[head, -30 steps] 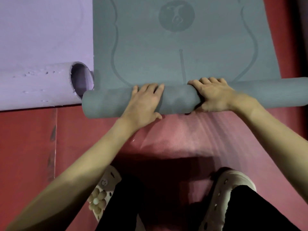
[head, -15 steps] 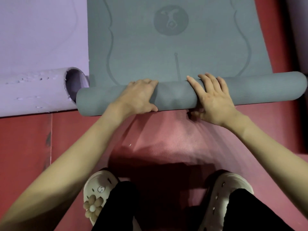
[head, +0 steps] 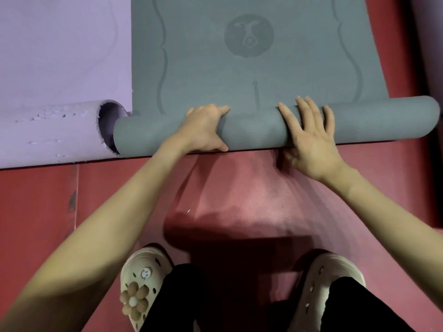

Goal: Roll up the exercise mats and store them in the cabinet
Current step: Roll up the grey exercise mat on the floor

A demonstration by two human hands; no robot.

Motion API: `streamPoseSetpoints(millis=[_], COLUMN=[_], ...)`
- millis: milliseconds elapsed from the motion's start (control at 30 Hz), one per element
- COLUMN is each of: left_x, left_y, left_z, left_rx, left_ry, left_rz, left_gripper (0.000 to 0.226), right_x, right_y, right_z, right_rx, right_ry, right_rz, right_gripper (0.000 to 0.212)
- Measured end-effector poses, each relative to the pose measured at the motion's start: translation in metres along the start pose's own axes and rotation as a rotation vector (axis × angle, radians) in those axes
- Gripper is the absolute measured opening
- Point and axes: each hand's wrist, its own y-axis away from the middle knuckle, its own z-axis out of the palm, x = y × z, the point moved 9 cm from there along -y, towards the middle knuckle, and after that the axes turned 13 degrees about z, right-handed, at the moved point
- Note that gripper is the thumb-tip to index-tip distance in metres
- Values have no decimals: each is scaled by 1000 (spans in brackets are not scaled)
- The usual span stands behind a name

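A grey-green exercise mat (head: pixel 251 68) lies flat ahead, with its near end wound into a thick roll (head: pixel 383 123) that runs left to right. My left hand (head: pixel 203 130) grips the roll near its middle, fingers curled over the top. My right hand (head: pixel 309 137) lies on the roll just to the right, fingers spread flat over it and thumb tucked under. A lilac mat (head: pixel 60 56) lies to the left, its near end partly rolled into a loose tube (head: pixel 55 133) whose open mouth touches the grey roll's left end.
A pink mat (head: pixel 239 192) lies under my feet and reaches up to the grey roll. Red floor (head: pixel 36 212) shows at the left and right. My two pale clogs (head: pixel 141 283) stand at the bottom of the view.
The roll has turned further away from me and grown slightly. My right hand has opened from a curled grip to flat spread fingers; my left hand has curled tighter.
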Motion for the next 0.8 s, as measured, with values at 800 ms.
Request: streamPoseSetpoints(millis=[800], left_x=[15], left_y=[27], left_z=[7], left_rx=[169], left_ry=[6], left_rz=[-45], left_gripper=[94], right_x=[13], right_y=[-30], right_z=[-12], right_rx=[-361], right_ry=[222], right_rz=[-162], right_gripper=[96])
